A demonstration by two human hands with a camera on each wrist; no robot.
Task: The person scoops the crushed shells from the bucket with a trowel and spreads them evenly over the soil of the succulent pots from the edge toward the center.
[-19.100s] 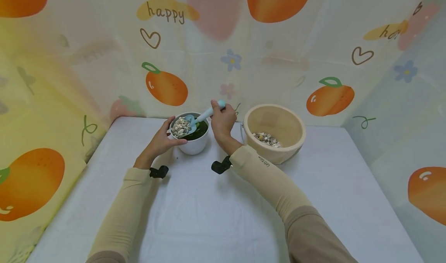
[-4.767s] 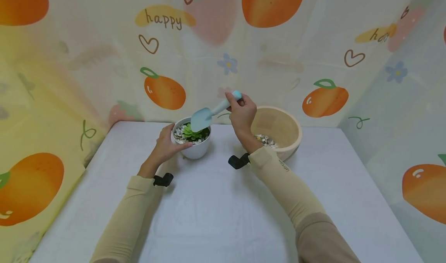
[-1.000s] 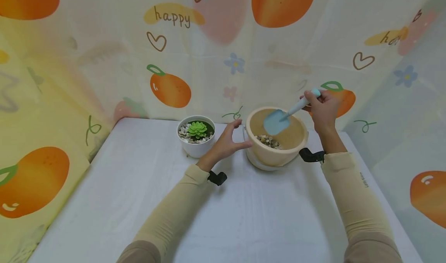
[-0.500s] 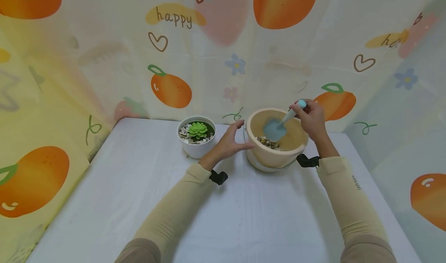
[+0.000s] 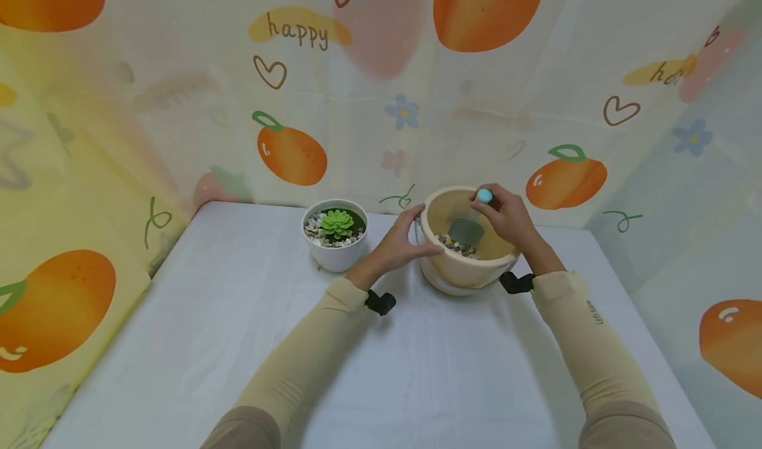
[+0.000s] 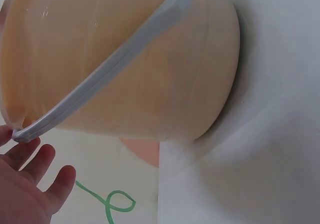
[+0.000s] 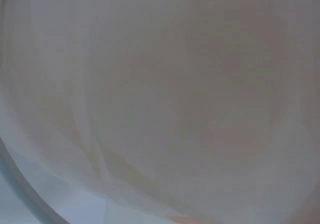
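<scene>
Scoop [image 5: 466,231] blade-down inside bucket [image 5: 470,270], at pebbles [image 5: 463,250] near seven o'clock. Should handle light and stiff, smooth plastic; best held near the handle's top. Right hand [image 5: 514,221]: fingers curled round that end. Left hand [image 5: 393,245]: thumb and fingers spread at bucket rim, nine o'clock; contact unclear, fingertips cropped in wrist view.

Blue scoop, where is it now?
Head view, right of centre: the right hand holds the scoop down inside the beige bucket, by the pebbles.
</scene>
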